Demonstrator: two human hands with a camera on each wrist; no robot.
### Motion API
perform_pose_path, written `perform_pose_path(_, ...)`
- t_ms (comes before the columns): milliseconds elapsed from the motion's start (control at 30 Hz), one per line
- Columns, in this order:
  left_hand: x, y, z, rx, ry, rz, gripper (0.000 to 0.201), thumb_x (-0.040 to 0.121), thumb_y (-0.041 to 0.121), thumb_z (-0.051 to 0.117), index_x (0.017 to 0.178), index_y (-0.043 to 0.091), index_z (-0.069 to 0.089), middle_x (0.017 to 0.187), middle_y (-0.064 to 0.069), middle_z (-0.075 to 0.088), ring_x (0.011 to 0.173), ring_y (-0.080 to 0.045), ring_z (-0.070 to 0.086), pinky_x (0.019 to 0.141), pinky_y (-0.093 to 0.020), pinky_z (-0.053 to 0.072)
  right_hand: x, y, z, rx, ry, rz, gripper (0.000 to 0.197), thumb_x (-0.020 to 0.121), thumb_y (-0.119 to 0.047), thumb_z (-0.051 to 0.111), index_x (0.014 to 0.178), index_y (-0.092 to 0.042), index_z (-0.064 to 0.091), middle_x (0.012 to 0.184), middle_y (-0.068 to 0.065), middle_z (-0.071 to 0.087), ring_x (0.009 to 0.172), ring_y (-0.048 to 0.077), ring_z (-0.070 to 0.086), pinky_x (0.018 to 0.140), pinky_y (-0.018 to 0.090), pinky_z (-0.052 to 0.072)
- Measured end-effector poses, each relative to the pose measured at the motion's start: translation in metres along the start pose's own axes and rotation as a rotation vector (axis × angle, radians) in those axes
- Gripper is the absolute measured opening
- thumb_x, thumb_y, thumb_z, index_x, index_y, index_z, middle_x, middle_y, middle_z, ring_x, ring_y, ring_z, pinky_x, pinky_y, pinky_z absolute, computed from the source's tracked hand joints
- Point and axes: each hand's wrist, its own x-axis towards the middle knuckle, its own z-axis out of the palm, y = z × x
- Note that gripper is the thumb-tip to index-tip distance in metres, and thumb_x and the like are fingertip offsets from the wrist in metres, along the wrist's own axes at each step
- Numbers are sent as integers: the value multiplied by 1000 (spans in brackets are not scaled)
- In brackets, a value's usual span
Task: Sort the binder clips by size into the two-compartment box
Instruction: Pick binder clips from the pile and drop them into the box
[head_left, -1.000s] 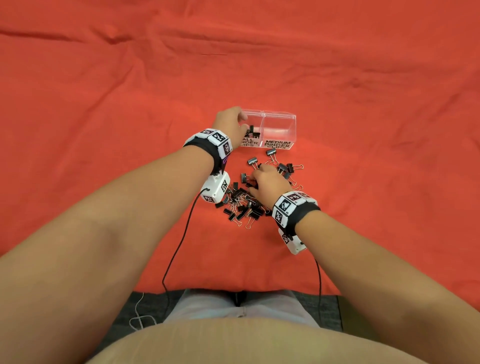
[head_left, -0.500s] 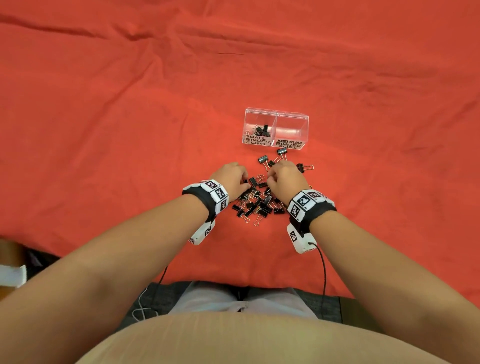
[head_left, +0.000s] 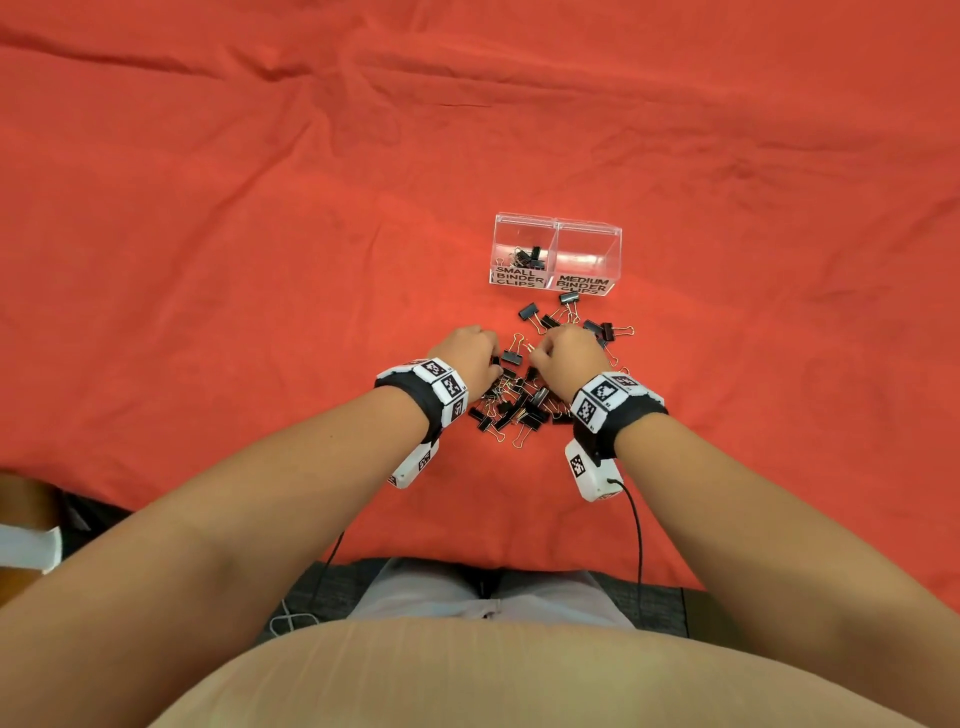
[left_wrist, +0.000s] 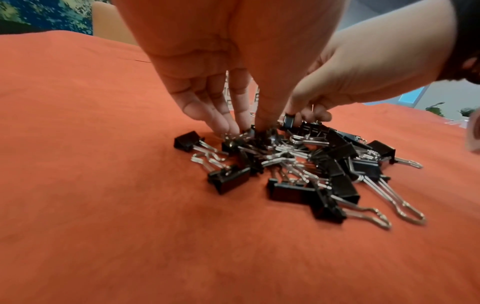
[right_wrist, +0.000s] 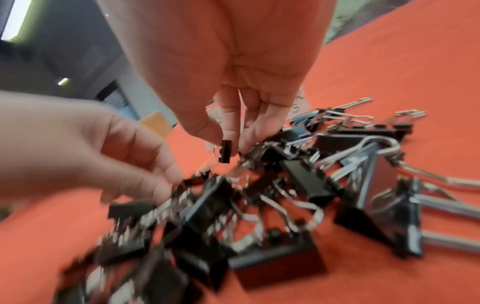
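A red cloth (head_left: 208, 260) covers the whole work surface, creased toward the far edge. On it, ahead of the person, stands a clear box (head_left: 556, 228) with two compartments side by side. The left one is labelled SMALL BINDER CLIPS and holds a few small black clips (head_left: 530, 255); the right one is labelled MEDIUM BINDER CLIPS, and nothing can be made out inside it.

Just in front of the box, toward the person, lies the pile (head_left: 519, 405) of black clips with silver handles, small and medium mixed and tangled. A few loose clips lie between the pile and the box, one (head_left: 569, 298) right beside the MEDIUM label.

Both hands are down on the pile, close together but apart. The left hand (head_left: 470, 353) reaches into the left side of the pile with fingers pointing down, their tips (left_wrist: 221, 123) among the clips; the pictures do not show whether they have closed on one. The right hand (head_left: 566, 356) is over the far middle of the pile, its thumb and fingers pinching a small clip (right_wrist: 225, 151) raised a little above the heap.

Each wrist carries a black band with white marker blocks and a white camera unit (head_left: 592, 473) below it, with a black cable (head_left: 639, 545) running back toward the person's lap.
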Motion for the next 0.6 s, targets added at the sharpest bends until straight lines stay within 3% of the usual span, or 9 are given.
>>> perform_pose_path(100,2,4,0,8,-2,22,25,89,24,61,110,10,56,117,-11,53,107,-30,55,90,-44,50,0,8,-11,224,85,98,21,86,-18,56,79,-1,65,75,10,67,62,20,59,61,31,52)
perform_pose_path(233,4,4,-4,-80,39,29,17,87,19,64,98,11,55,106,-9,59,96,-27,57,83,-39,51,-2,22,-27,710,106,242,11,88,-11,59,78,-8,60,73,6,67,64,15,64,70,29,58)
perform_pose_path(367,6,2,-7,-367,144,-47,17,83,10,67,81,16,52,82,-3,62,74,-20,60,69,-33,53,-3,28,-38,1055,77,308,18,91,0,47,86,-9,61,85,8,60,59,16,61,63,27,56)
perform_pose_path(467,7,3,-18,-590,229,-107,15,86,10,65,96,17,55,76,4,54,65,-11,52,62,-24,48,-3,24,-38,1299,6,330,38,86,9,27,92,-7,61,80,8,52,60,17,52,55,26,50)
perform_pose_path(533,8,2,-28,-695,247,-136,22,90,12,60,110,17,56,75,6,51,63,-8,50,58,-20,43,-4,20,-35,1414,-37,342,37,82,9,23,88,-5,57,73,6,46,59,16,46,53,25,44)
perform_pose_path(600,9,0,-37,-755,247,-161,16,93,13,54,106,17,61,73,8,53,62,-7,52,58,-20,43,-2,13,-29,1408,-70,360,27,84,5,29,84,-6,54,71,5,44,58,16,44,51,25,41)
